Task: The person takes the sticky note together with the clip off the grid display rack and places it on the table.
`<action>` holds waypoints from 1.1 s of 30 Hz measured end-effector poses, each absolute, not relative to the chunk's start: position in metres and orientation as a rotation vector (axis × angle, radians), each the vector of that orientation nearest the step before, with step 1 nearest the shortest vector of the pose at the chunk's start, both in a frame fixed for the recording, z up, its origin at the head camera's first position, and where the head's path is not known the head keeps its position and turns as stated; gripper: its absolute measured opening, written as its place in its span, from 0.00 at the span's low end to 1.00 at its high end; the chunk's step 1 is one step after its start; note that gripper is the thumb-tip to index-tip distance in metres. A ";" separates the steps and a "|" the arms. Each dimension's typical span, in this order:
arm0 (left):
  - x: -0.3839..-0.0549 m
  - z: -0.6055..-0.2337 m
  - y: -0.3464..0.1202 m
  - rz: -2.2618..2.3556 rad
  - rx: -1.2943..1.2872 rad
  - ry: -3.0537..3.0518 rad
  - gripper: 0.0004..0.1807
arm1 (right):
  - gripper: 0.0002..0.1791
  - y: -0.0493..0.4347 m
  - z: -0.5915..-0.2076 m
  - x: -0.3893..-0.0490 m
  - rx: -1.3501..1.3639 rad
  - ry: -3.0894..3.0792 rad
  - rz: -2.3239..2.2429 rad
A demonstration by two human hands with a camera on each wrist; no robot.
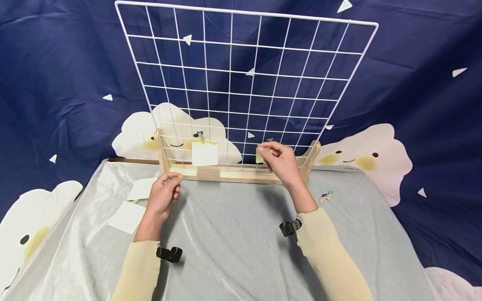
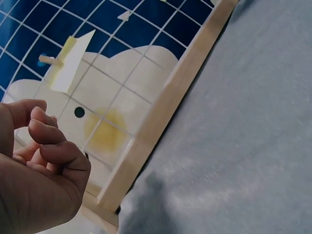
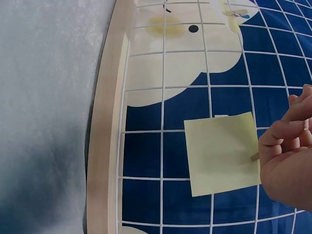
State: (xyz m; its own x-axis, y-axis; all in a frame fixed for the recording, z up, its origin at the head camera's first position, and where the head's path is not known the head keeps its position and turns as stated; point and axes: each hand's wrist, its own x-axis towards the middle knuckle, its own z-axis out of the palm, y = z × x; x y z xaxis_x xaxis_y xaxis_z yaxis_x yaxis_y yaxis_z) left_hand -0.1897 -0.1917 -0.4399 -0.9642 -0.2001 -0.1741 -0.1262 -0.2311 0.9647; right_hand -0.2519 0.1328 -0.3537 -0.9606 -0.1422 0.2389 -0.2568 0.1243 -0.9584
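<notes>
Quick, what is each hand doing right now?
Left hand: fingers loosely curled, holding nothing visible, beside the pale wooden base rail.
Right hand: pinching a small wooden clip at the square pale yellow paper note on the white wire grid.

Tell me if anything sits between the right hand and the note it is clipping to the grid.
Nothing visible does. The right hand already touches the yellow note at its edge, pinching a small wooden clip there, and the note lies flat against the wire grid.
</notes>
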 end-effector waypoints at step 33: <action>-0.216 -0.430 -0.173 -2.400 0.380 -1.939 0.08 | 0.11 0.081 -0.352 -0.268 0.543 -2.216 2.095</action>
State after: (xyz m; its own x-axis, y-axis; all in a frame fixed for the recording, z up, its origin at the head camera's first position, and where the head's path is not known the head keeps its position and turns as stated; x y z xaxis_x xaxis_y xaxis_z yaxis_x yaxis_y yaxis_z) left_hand -0.2163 -0.1726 -0.4300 -0.9695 -0.1781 -0.1684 -0.1271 -0.2219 0.9667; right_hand -0.2679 0.0811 -0.3517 -0.9376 -0.2211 0.2684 -0.2804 0.0239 -0.9596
